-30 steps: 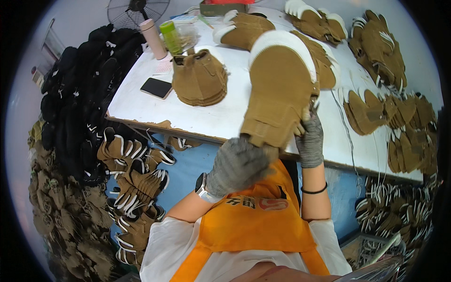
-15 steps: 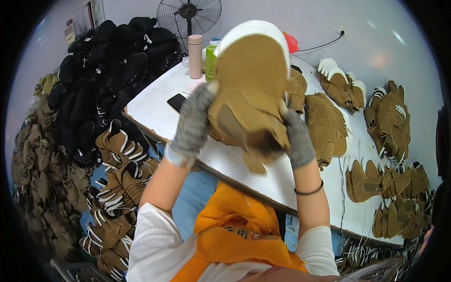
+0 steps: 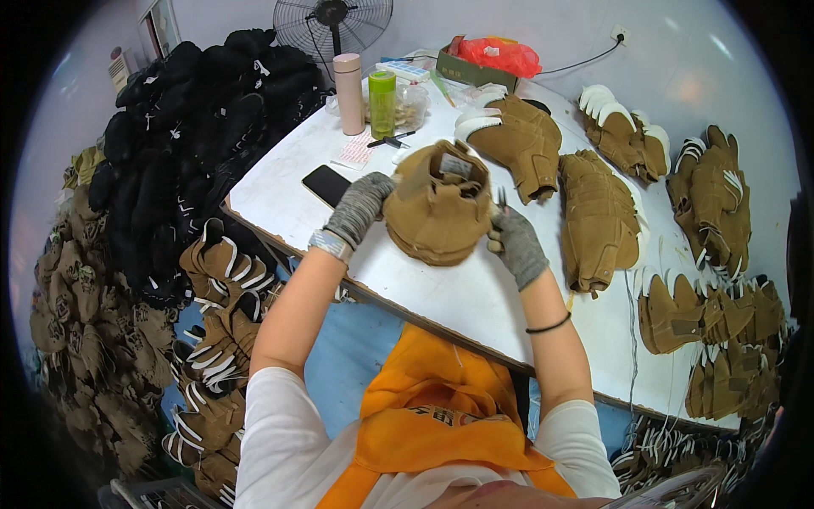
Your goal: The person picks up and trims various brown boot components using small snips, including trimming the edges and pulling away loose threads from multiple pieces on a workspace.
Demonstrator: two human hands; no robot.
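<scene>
Boot upper (image 3: pixel 437 204), tan, now down on white table (image 3: pixel 475 297) w/ opening up; half a sec ago raised sole-out at face level. Left hand (image 3: pixel 360 206) & right hand (image 3: pixel 515 244), both gloved, gripping its sides. Inspection prob. done, trimming likely next.

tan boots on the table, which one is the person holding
The tan boot at the near table edge, opening upward, gripped between the gloved left hand and right hand; the other boots lie untouched farther right.

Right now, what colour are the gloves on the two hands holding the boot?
Speckled grey knit gloves on the left hand and right hand, around the tan boot; head view.
</scene>
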